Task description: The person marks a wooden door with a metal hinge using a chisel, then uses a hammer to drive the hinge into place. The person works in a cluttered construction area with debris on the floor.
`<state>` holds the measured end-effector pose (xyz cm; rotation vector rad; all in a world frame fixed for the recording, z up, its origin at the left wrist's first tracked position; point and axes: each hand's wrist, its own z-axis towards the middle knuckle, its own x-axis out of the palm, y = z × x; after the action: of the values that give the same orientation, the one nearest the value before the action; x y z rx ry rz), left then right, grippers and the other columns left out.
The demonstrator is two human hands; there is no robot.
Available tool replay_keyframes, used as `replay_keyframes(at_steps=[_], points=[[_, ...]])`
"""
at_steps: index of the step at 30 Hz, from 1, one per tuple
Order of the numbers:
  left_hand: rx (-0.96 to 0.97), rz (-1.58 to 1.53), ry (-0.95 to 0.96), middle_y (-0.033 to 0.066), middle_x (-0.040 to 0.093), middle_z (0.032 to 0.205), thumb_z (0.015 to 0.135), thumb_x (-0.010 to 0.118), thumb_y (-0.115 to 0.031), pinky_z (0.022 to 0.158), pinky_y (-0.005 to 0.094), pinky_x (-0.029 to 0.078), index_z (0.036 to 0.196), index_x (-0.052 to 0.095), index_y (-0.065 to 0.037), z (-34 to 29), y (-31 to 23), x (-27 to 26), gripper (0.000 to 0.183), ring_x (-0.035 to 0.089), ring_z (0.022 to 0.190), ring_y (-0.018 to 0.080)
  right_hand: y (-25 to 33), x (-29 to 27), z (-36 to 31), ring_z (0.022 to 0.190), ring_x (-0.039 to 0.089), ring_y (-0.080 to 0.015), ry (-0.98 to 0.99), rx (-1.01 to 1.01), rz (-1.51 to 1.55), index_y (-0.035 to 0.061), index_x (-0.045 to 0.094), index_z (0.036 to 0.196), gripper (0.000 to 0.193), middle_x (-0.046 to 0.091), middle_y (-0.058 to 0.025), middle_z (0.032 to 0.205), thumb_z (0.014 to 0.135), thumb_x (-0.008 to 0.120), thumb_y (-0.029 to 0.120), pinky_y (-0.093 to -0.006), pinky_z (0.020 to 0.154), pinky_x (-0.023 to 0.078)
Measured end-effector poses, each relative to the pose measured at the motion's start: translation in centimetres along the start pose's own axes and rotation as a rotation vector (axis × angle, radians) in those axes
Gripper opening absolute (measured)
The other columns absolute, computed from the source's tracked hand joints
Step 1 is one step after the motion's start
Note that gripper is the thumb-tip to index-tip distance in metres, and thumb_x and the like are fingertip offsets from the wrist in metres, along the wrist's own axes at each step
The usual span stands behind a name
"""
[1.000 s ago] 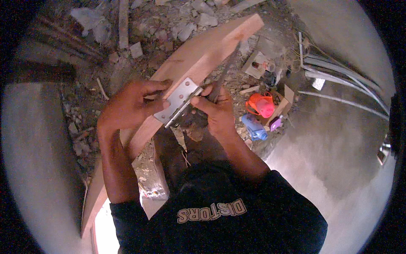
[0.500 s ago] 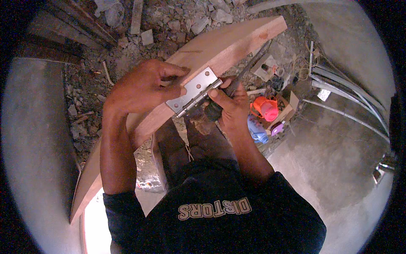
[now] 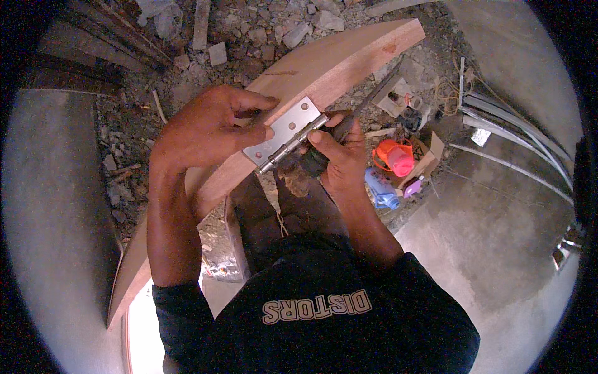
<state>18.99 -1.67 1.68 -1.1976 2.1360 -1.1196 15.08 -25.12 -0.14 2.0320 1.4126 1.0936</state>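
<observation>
Plank, hinge and both hands shifted rightward in view over the last second.
Hinge lies along plank's narrow edge. Left hand: thumb on leaf, forefinger spread apart onto plank. Right hand: fingers curled round dark tool, thumb by barrel.
</observation>
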Motion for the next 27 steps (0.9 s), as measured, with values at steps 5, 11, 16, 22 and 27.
replay_keyframes(at_steps=[5, 11, 16, 22, 27], points=[[0.012, 0.006, -0.016, 0.0204, 0.071, 0.107, 0.08, 0.074, -0.017, 0.085, 0.0339, 0.053, 0.12, 0.064, 0.006, 0.0, 0.3, 0.1, 0.047, 0.068, 0.093, 0.0221, 0.7, 0.5, -0.4, 0.067, 0.063, -0.0169, -0.069, 0.08, 0.045, 0.0102, 0.053, 0.095, 0.028, 0.065, -0.0056, 0.083, 0.08, 0.075, 0.0, -0.0304, 0.061, 0.054], [0.06, 0.009, -0.012, 0.021, 0.071, 0.108, 0.078, 0.075, -0.018, 0.088, 0.033, 0.052, 0.119, 0.065, 0.005, 0.2, 0.9, 0.0, 0.048, 0.069, 0.093, 0.0238, 2.1, 1.5, -0.8, 0.067, 0.062, -0.0155, -0.147, 0.1, -0.095, 0.0089, 0.055, 0.093, 0.026, 0.065, -0.0047, 0.082, 0.08, 0.076, 0.003, -0.0288, 0.06, 0.051], [0.009, -0.022, -0.034, 0.023, 0.07, 0.109, 0.077, 0.075, -0.018, 0.089, 0.0337, 0.052, 0.118, 0.065, 0.005, 0.1, 0.9, 0.1, 0.048, 0.069, 0.096, 0.0267, 3.6, 2.1, -1.4, 0.075, 0.061, -0.0139, -0.22, 0.11, -0.285, 0.0081, 0.056, 0.095, 0.025, 0.064, -0.0035, 0.084, 0.08, 0.076, 0.004, -0.0286, 0.068, 0.05], [0.049, 0.018, -0.044, 0.0238, 0.07, 0.109, 0.076, 0.075, -0.02, 0.089, 0.0355, 0.052, 0.118, 0.065, 0.005, 0.3, 1.4, 0.3, 0.05, 0.069, 0.098, 0.0286, 3.6, 1.2, -1.3, 0.078, 0.061, -0.0134, -0.191, 0.096, -0.382, 0.008, 0.058, 0.094, 0.023, 0.065, -0.0036, 0.086, 0.08, 0.076, 0.004, -0.0271, 0.07, 0.048], [0.071, 0.063, -0.038, 0.0235, 0.07, 0.106, 0.076, 0.074, -0.02, 0.087, 0.0364, 0.052, 0.117, 0.066, 0.005, 0.3, 1.0, 0.2, 0.049, 0.069, 0.095, 0.0284, 4.0, 1.6, -1.4, 0.075, 0.062, -0.0138, -0.183, 0.065, -0.411, 0.0064, 0.058, 0.096, 0.024, 0.065, -0.0044, 0.085, 0.08, 0.076, 0.004, -0.0271, 0.067, 0.049]])
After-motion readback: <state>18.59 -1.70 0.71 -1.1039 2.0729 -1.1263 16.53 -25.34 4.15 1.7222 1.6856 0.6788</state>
